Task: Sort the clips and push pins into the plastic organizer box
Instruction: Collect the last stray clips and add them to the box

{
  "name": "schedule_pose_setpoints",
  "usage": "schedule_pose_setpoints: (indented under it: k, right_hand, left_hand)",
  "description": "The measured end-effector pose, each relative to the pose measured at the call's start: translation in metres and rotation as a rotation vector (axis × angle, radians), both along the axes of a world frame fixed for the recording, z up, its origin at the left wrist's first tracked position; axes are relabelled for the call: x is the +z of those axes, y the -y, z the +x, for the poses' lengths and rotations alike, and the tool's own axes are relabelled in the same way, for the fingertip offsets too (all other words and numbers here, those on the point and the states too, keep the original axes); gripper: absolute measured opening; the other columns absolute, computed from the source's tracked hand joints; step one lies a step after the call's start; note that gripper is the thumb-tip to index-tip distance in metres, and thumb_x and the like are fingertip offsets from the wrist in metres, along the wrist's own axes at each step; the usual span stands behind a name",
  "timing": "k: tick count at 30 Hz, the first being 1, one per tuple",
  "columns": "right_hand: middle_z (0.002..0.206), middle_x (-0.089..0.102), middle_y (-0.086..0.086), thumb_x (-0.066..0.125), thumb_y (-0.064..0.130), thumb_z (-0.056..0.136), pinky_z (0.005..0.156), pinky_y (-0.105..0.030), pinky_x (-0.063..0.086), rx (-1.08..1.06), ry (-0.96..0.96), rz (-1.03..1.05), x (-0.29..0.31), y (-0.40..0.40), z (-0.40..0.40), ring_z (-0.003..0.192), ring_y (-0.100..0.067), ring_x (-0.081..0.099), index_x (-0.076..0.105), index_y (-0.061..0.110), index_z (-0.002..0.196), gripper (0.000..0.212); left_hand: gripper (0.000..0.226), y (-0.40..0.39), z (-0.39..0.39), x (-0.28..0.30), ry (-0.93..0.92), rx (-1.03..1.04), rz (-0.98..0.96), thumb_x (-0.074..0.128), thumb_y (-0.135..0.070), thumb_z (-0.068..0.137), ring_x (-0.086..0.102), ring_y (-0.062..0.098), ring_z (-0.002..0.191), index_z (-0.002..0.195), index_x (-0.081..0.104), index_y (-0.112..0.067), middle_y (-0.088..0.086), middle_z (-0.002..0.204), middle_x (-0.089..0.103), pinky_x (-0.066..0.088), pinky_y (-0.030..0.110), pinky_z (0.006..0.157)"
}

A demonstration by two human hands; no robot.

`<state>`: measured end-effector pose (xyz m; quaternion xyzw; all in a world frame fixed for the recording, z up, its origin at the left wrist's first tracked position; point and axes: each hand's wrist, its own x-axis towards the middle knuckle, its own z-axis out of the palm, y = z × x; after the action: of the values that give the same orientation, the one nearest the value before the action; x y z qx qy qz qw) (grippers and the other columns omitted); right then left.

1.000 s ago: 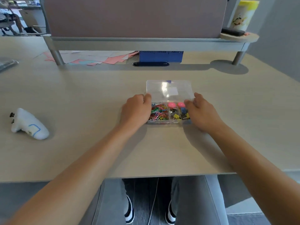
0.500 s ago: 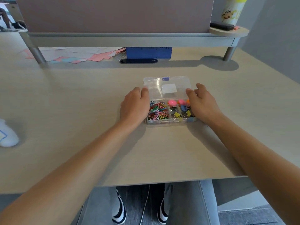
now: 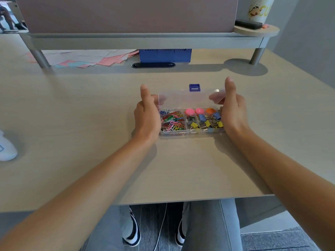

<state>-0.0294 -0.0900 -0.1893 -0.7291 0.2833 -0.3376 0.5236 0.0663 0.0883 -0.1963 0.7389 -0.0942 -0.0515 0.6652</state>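
A clear plastic organizer box [image 3: 192,132] lies mid-desk. Its left compartment holds coloured paper clips [image 3: 172,122]. On the right are pink and orange push pins [image 3: 194,111] at the back and yellow and blue binder clips [image 3: 206,123] in front. The transparent lid [image 3: 188,99], with a blue latch [image 3: 194,87] on its top edge, stands roughly upright. My left hand [image 3: 146,115] holds the lid's left end, fingers curled behind it, thumb pointing up. At the right end, my right hand [image 3: 233,111] holds it the same way.
A white toy-like object [image 3: 6,149] lies at the desk's far left. Loose pink and white papers [image 3: 87,57] and a blue box [image 3: 165,55] sit under the grey riser shelf, behind a cable slot [image 3: 153,65]. Riser legs [image 3: 256,56] stand at the back.
The lid lay flat behind the box with my hands at the box's sides. Both hands have moved back to the lid's ends and swung it up to about vertical.
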Motion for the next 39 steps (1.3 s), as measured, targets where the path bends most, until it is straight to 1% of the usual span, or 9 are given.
schedule_pose_setpoints:
  k: [3, 6, 10, 14, 18, 21, 27, 32, 39]
  right_hand:
    - [0.085, 0.076, 0.001, 0.044, 0.061, 0.096, 0.081, -0.04, 0.058, 0.066, -0.087, 0.018, 0.001, 0.003, -0.01, 0.082, -0.015, 0.074, 0.074, 0.019, 0.089, 0.053]
    - [0.094, 0.076, 0.011, 0.056, 0.051, 0.088, 0.088, -0.045, 0.059, 0.125, -0.135, -0.019, 0.001, 0.007, -0.022, 0.089, -0.01, 0.073, 0.078, 0.023, 0.094, 0.036]
    - [0.123, 0.065, 0.015, 0.059, 0.044, 0.093, 0.089, -0.019, 0.049, 0.167, -0.234, -0.231, -0.004, 0.005, -0.039, 0.109, -0.005, 0.06, 0.074, 0.032, 0.113, 0.028]
    - [0.13, 0.058, 0.012, 0.056, 0.044, 0.099, 0.099, -0.019, 0.038, 0.208, -0.271, -0.407, -0.009, 0.0, -0.05, 0.121, -0.005, 0.052, 0.067, 0.026, 0.129, 0.037]
    - [0.131, 0.06, 0.003, 0.052, 0.036, 0.103, 0.096, -0.013, 0.031, 0.214, -0.301, -0.508, -0.015, 0.001, -0.053, 0.127, -0.013, 0.051, 0.064, 0.02, 0.135, 0.038]
    - [0.14, 0.058, -0.002, 0.05, 0.032, 0.103, 0.099, -0.02, 0.034, 0.223, -0.333, -0.573, -0.019, 0.002, -0.055, 0.128, -0.018, 0.052, 0.061, 0.018, 0.139, 0.04]
    - [0.143, 0.056, -0.001, 0.053, 0.029, 0.102, 0.101, -0.018, 0.033, 0.224, -0.326, -0.576, -0.023, 0.005, -0.055, 0.129, -0.018, 0.052, 0.06, 0.015, 0.139, 0.04]
    - [0.149, 0.05, -0.004, 0.053, 0.029, 0.102, 0.108, -0.022, 0.03, 0.234, -0.347, -0.608, -0.025, 0.008, -0.054, 0.138, -0.02, 0.044, 0.057, 0.014, 0.141, 0.042]
    - [0.152, 0.049, -0.007, 0.052, 0.018, 0.102, 0.112, -0.035, 0.038, 0.337, -0.282, -0.742, -0.026, 0.007, -0.055, 0.14, -0.025, 0.044, 0.069, 0.026, 0.126, 0.03]
  left_hand:
    - [0.08, -0.007, -0.001, -0.002, -0.036, -0.069, 0.002, 0.013, -0.07, 0.097, 0.074, 0.015, 0.087, 0.094, 0.078, -0.024, 0.002, 0.096, 0.077, 0.057, 0.035, 0.079]
    - [0.066, -0.011, -0.005, -0.006, 0.083, -0.098, 0.107, 0.021, -0.057, 0.105, 0.071, 0.009, 0.094, 0.102, 0.076, -0.022, -0.005, 0.1, 0.076, 0.052, 0.03, 0.084]
    - [0.045, -0.018, -0.012, -0.009, 0.208, -0.138, 0.217, 0.036, -0.045, 0.106, 0.063, 0.009, 0.107, 0.111, 0.074, -0.021, -0.008, 0.112, 0.071, 0.045, 0.028, 0.096]
    - [0.032, -0.031, -0.024, -0.01, 0.293, -0.3, 0.274, 0.036, -0.036, 0.108, 0.051, -0.007, 0.099, 0.101, 0.065, -0.024, -0.016, 0.106, 0.055, 0.036, 0.02, 0.096]
    - [0.042, -0.039, -0.028, -0.016, 0.376, -0.377, 0.397, 0.036, -0.041, 0.108, 0.031, -0.004, 0.143, 0.137, 0.061, -0.027, -0.019, 0.151, 0.04, 0.022, 0.021, 0.117]
    - [0.043, -0.04, -0.031, -0.014, 0.363, -0.432, 0.483, 0.044, -0.039, 0.104, 0.023, -0.002, 0.147, 0.145, 0.052, -0.03, -0.022, 0.159, 0.027, 0.019, 0.023, 0.118]
    - [0.092, -0.044, -0.036, -0.01, 0.369, -0.503, 0.625, 0.047, -0.058, 0.066, 0.013, 0.0, 0.151, 0.155, 0.034, -0.035, -0.016, 0.166, 0.011, 0.02, 0.035, 0.123]
    - [0.079, -0.043, -0.041, -0.01, 0.403, -0.501, 0.669, 0.055, -0.05, 0.075, 0.013, 0.005, 0.151, 0.151, 0.034, -0.048, -0.015, 0.167, 0.01, 0.019, 0.032, 0.121]
    - [0.057, -0.039, -0.039, -0.014, 0.486, -0.455, 0.702, 0.055, -0.05, 0.097, 0.014, 0.012, 0.152, 0.151, 0.037, -0.044, -0.008, 0.168, 0.011, 0.017, 0.033, 0.12]
